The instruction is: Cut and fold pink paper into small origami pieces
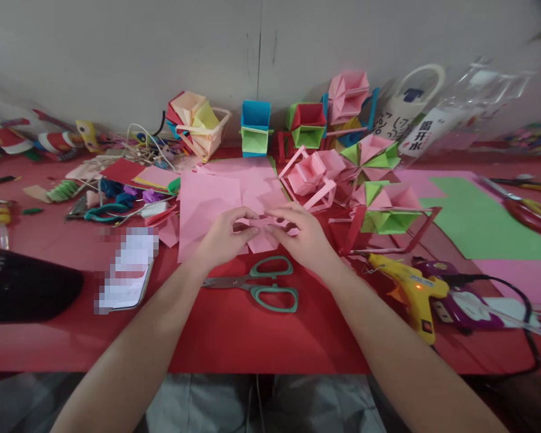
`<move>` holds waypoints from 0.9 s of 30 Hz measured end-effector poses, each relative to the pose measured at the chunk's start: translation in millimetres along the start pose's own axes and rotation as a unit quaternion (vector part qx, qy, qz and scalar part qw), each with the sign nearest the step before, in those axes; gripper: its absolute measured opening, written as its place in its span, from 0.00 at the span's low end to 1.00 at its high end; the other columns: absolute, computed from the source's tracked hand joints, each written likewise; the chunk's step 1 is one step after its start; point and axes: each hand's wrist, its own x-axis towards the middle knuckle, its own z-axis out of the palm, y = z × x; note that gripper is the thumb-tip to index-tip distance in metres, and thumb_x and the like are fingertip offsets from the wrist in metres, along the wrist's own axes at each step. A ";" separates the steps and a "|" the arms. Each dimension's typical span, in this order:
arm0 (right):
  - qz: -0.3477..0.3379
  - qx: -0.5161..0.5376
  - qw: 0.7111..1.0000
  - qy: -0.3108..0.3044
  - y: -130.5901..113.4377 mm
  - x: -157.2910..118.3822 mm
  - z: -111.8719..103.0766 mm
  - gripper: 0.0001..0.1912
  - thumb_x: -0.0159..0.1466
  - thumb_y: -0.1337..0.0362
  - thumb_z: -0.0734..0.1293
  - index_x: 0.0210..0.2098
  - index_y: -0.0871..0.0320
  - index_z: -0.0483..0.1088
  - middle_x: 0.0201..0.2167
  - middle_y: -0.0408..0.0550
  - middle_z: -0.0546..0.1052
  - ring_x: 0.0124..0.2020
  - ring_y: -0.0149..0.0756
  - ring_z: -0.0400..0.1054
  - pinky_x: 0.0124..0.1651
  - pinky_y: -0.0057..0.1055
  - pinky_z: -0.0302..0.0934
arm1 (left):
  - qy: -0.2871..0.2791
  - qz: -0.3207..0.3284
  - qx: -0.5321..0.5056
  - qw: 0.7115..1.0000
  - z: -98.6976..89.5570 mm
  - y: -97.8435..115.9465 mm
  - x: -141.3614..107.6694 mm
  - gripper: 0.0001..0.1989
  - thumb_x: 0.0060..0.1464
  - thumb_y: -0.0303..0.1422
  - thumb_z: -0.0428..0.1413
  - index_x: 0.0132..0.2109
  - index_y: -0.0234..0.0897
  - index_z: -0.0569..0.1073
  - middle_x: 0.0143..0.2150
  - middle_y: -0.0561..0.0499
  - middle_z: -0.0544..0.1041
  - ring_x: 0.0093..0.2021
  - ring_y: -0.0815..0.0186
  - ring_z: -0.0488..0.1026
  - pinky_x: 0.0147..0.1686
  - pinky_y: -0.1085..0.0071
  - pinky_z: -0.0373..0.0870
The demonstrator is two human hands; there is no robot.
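Observation:
Between the fingertips of my left hand [228, 236] and my right hand [301, 236] is a small piece of pink paper [262, 222]. Both hands pinch it, thumbs towards me, over the middle of the table. Beneath and behind them lie larger pink paper sheets [210, 201]. Just in front of my hands rests a pair of scissors [273, 282] with green handles, blades pointing left. Folded pink paper pieces [309, 174] in a frame of strips stand behind my right hand. My fingers partly cover the held piece, so its full shape is hidden.
A yellow glue gun [410, 291] with a lit orange light lies right, beside a purple box [460, 300]. Left are a phone [130, 270] and a black cup [27, 285]. Folded paper models [255, 129] line the wall. A plastic bottle [451, 114] leans at back right.

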 end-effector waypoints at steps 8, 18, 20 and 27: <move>-0.012 -0.035 0.999 -0.002 3.3 -0.2 0.3 0.04 0.62 0.67 0.68 0.37 0.56 0.76 0.38 0.48 0.74 0.39 0.37 0.69 0.38 0.32 0.63 | 0.000 0.031 0.060 0.998 5.6 -11.5 0.1 0.05 0.57 0.30 0.56 0.41 0.37 0.75 0.41 0.48 0.77 0.42 0.64 0.75 0.45 0.65 0.72; 0.045 -0.099 0.993 -0.040 14.9 2.0 1.6 0.10 0.61 0.66 0.68 0.24 0.58 0.66 0.26 0.43 0.67 0.29 0.33 0.61 0.34 0.31 0.55 | 0.025 0.057 0.210 0.976 4.6 -22.5 4.1 0.05 0.56 0.31 0.57 0.33 0.36 0.75 0.44 0.46 0.73 0.43 0.61 0.74 0.46 0.62 0.73; 0.053 -0.110 0.991 -0.046 17.0 1.6 1.9 0.07 0.59 0.66 0.70 0.27 0.59 0.69 0.28 0.44 0.69 0.30 0.33 0.62 0.35 0.31 0.56 | 0.024 0.048 0.237 0.970 4.2 -22.1 3.9 0.02 0.55 0.30 0.58 0.34 0.37 0.76 0.44 0.46 0.72 0.45 0.60 0.74 0.49 0.61 0.72; 0.012 -0.107 0.992 -0.063 24.8 0.6 5.2 0.06 0.59 0.72 0.69 0.36 0.58 0.75 0.36 0.49 0.74 0.36 0.37 0.67 0.40 0.33 0.61 | -0.001 0.059 0.234 0.970 4.1 -26.6 5.9 0.05 0.53 0.27 0.58 0.39 0.38 0.76 0.39 0.49 0.73 0.38 0.64 0.73 0.41 0.66 0.72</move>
